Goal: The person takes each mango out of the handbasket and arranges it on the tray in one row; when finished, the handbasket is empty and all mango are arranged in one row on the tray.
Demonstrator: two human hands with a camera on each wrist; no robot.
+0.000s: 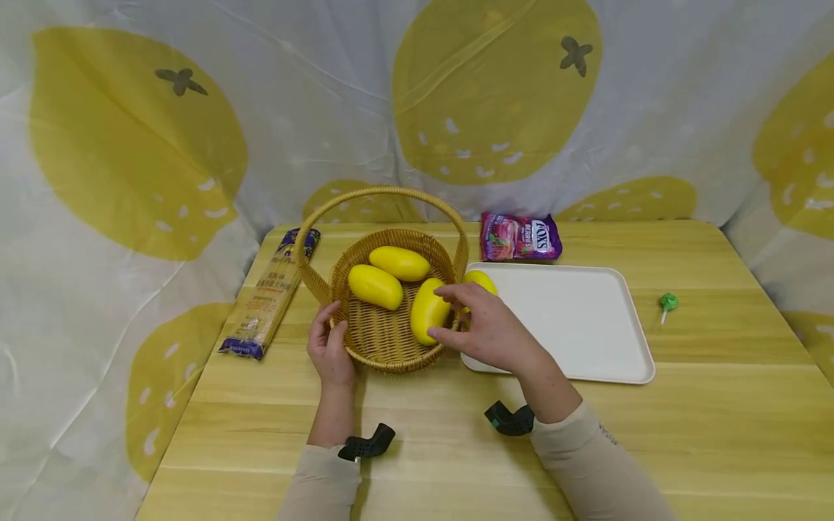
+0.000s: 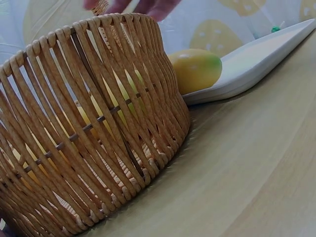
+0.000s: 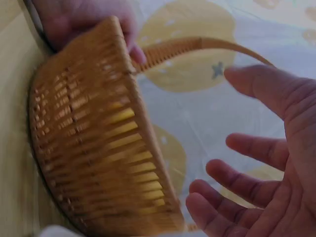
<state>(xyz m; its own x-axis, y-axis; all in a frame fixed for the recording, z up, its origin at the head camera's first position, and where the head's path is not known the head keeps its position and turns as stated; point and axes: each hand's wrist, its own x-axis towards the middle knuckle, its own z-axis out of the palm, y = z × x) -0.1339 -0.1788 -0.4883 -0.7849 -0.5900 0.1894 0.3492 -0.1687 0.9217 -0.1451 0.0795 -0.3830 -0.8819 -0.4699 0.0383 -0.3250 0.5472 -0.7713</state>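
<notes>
A wicker basket [image 1: 391, 364] with a tall handle stands on the table and holds three yellow mangoes: one at the back [image 1: 399, 263], one at the left [image 1: 376, 286] and one at the right [image 1: 426, 311]. My left hand [image 1: 332, 356] grips the basket's left rim. Over the right rim hovers my right hand [image 1: 489, 325], fingers apart and nothing between them; the right wrist view shows a gap between these fingers [image 3: 242, 185] and the basket [image 3: 94, 133]. Another mango [image 2: 196, 70] lies on the tray's left end, partly hidden by my right hand in the head view.
A white tray [image 1: 567, 322] lies right of the basket. Behind it is a purple candy bag [image 1: 520, 237]; to its right, a green lollipop [image 1: 668, 302]. A spaghetti packet [image 1: 267, 304] lies left of the basket. Lemon-printed cloth [image 1: 313, 108] hangs around the table.
</notes>
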